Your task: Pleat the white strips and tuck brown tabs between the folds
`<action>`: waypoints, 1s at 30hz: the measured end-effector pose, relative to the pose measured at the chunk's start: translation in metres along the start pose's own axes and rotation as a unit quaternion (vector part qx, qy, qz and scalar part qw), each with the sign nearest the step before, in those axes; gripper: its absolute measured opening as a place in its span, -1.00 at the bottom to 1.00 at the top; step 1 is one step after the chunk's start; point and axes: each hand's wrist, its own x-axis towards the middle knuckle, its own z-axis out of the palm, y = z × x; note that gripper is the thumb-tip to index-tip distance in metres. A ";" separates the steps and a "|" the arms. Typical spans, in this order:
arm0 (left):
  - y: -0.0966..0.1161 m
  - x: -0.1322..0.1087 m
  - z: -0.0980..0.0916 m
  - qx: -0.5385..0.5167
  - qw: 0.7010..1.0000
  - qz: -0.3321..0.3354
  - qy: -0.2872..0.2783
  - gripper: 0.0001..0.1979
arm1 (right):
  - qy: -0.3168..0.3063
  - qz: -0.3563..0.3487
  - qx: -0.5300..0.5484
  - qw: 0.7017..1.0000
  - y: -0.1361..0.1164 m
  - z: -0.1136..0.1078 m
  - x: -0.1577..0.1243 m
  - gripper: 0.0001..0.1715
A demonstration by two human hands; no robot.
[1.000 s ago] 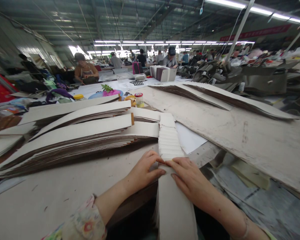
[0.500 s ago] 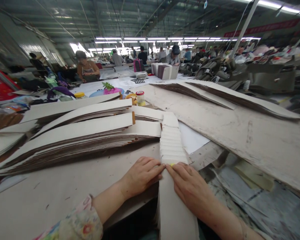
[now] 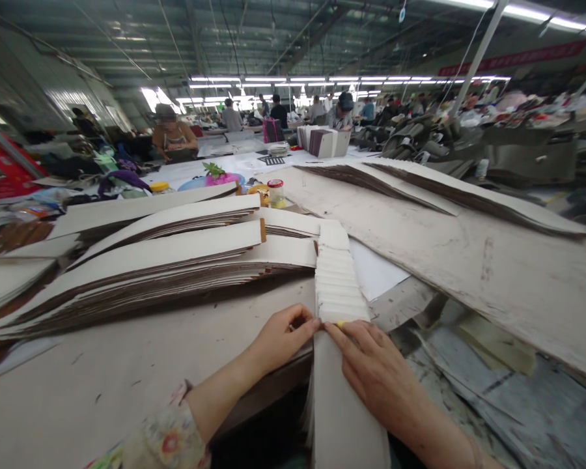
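A fanned stack of white card strips (image 3: 339,286) runs from the table's near edge away from me. My left hand (image 3: 283,339) pinches the left edge of the top strip with curled fingers. My right hand (image 3: 371,365) lies on the strip with fingers together, pressing a small yellow bit (image 3: 340,323) at its fingertips. Both hands meet at the stepped end of the stack. A floral sleeve (image 3: 166,443) covers my left forearm.
Long piles of white-and-brown card strips (image 3: 151,267) lie to the left, with more (image 3: 420,189) at the back right. A worn board (image 3: 469,260) covers the right side. Jars (image 3: 275,193) and a pink dish stand further back. Other people work at distant tables.
My left hand has curled from lying flat into a pinch at the strip's edge. The right hand has slid slightly along the strip, and a yellow bit now shows at its fingertips.
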 end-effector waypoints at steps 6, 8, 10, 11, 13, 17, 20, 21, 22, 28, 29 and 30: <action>0.003 0.004 0.004 -0.017 1.000 -0.010 -0.002 -0.75 | 0.005 0.026 -0.013 1.000 -0.005 0.003 -0.001 -0.47; 0.004 0.004 0.003 -0.011 1.000 -0.010 -0.003 -0.75 | 0.024 0.027 0.002 0.999 -0.004 0.004 -0.002 -0.51; 0.006 0.003 0.002 0.001 1.000 -0.008 -0.007 -0.76 | 0.048 0.030 0.016 0.998 -0.002 0.006 -0.006 -0.56; 0.006 0.002 0.002 0.006 1.000 -0.009 -0.010 -0.76 | 0.058 0.036 0.020 0.997 -0.001 0.007 -0.009 -0.58; 0.008 0.001 0.002 0.017 1.000 -0.011 -0.016 -0.78 | 0.079 0.050 0.022 0.995 -0.001 0.009 -0.014 -0.61; 0.015 0.002 0.001 0.101 0.994 0.050 0.010 -0.90 | 0.102 0.066 0.025 0.992 -0.004 0.011 -0.019 -0.62; 0.026 0.008 0.001 0.204 0.963 0.171 0.040 -0.80 | 0.094 0.078 0.047 0.991 -0.005 0.013 -0.020 -0.63; 0.029 0.010 0.001 0.230 0.952 0.201 0.033 -0.75 | 0.091 0.088 0.056 0.990 -0.003 0.013 -0.020 -0.64; 0.032 0.013 0.001 0.252 0.942 0.220 0.017 -0.71 | 0.092 0.103 0.063 0.988 -0.001 0.014 -0.022 -0.63; 0.033 0.020 0.000 0.325 0.921 0.212 -0.042 -0.61 | 0.108 0.249 0.073 0.960 0.019 0.021 -0.039 -0.40; 0.032 0.020 0.000 0.331 0.919 0.210 -0.045 -0.59 | 0.098 0.261 0.079 0.957 0.022 0.022 -0.041 -0.39; 0.031 0.020 0.001 0.336 0.917 0.208 -0.047 -0.57 | 0.085 0.266 0.088 0.956 0.024 0.023 -0.043 -0.39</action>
